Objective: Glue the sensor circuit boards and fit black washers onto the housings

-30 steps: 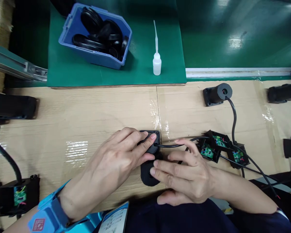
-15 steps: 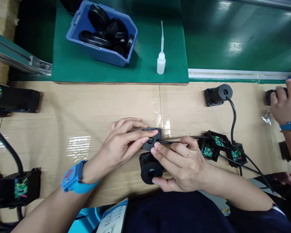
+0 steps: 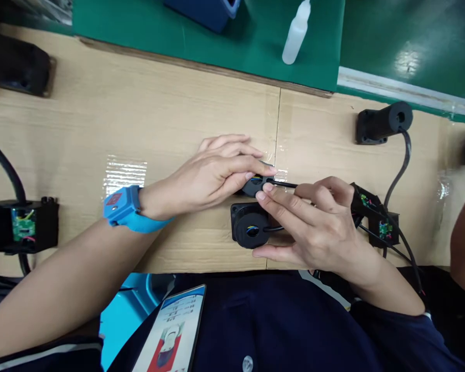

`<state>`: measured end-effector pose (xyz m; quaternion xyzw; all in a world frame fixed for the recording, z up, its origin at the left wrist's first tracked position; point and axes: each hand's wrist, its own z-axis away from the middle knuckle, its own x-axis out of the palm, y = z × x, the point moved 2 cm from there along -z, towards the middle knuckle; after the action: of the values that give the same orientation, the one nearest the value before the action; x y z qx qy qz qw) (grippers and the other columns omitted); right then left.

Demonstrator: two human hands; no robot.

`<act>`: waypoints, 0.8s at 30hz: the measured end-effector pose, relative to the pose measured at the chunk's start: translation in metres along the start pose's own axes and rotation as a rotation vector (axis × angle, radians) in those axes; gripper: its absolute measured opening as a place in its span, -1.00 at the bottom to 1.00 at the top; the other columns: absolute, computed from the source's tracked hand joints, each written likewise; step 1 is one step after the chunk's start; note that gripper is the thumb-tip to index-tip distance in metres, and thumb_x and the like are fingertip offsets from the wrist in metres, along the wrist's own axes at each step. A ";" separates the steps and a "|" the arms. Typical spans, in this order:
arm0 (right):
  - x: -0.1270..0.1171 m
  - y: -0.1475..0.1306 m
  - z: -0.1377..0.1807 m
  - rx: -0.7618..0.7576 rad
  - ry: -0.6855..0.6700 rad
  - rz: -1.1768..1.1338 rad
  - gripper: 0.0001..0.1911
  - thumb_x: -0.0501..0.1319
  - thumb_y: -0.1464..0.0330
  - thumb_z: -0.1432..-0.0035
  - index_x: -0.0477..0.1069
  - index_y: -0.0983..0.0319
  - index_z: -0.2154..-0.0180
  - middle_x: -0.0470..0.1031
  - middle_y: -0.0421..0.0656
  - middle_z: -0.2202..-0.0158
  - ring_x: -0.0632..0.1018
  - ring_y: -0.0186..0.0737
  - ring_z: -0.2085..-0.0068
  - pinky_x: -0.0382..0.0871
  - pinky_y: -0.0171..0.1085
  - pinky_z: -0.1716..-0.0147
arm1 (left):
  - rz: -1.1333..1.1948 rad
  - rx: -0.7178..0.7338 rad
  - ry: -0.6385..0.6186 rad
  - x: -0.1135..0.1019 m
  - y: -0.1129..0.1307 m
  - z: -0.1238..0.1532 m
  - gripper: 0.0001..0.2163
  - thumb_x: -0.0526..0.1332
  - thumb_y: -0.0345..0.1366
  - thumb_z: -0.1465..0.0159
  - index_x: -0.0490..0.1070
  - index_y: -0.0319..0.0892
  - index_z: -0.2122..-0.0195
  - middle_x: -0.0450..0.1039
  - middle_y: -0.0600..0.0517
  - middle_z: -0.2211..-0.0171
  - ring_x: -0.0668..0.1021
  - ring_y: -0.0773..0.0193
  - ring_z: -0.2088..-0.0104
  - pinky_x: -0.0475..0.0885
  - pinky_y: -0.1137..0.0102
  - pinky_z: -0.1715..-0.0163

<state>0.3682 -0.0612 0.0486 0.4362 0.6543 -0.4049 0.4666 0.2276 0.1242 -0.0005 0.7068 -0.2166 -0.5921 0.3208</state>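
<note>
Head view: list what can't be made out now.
In the head view:
Upper black housing: largely covered by the fingers of the left hand and right hand.
Blue bin: inside cut off by the top edge.
White bottle: upper end cut off there too.
Badge: lower end cut off by the bottom edge; small print too small.

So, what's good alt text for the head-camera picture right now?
A person's left hand and right hand touch a small black cabled part over cardboard, a blue strap around the left wrist. A similar black part sits nearer the body; a white bottle is on a green board beyond.
</note>
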 end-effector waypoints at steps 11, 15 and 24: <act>0.001 0.008 -0.005 0.009 0.036 0.057 -0.20 0.20 -0.26 -0.18 0.46 0.18 -0.18 0.53 -0.01 -0.21 0.50 0.17 -0.20 0.13 0.14 -0.29 | -0.018 -0.012 0.048 0.006 -0.004 0.003 -0.62 -0.06 -0.13 -0.50 0.46 0.08 -0.18 0.43 0.04 -0.24 0.28 0.05 -0.40 0.11 0.00 -0.39; -0.002 0.019 -0.007 0.065 -0.041 -0.075 -0.19 0.14 -0.29 -0.19 0.41 0.11 -0.22 0.53 -0.07 -0.22 0.47 0.21 -0.26 0.07 0.23 -0.35 | -0.023 -0.030 0.078 0.002 0.000 0.004 -0.64 -0.04 -0.14 -0.51 0.38 -0.09 -0.20 0.38 -0.07 -0.25 0.30 0.08 -0.38 0.16 0.05 -0.38; -0.002 0.026 -0.012 0.053 -0.067 -0.065 -0.42 0.02 -0.12 -0.41 0.50 0.12 -0.11 0.59 -0.24 -0.12 0.55 -0.05 -0.14 0.05 0.20 -0.39 | -0.224 -0.149 0.175 -0.009 0.022 0.009 -0.66 -0.02 -0.09 -0.51 0.32 -0.08 -0.19 0.27 0.15 -0.34 0.27 0.16 -0.40 0.15 0.09 -0.45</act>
<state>0.3897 -0.0424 0.0505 0.4133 0.6410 -0.4514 0.4632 0.2184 0.1134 0.0201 0.7497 -0.0633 -0.5748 0.3219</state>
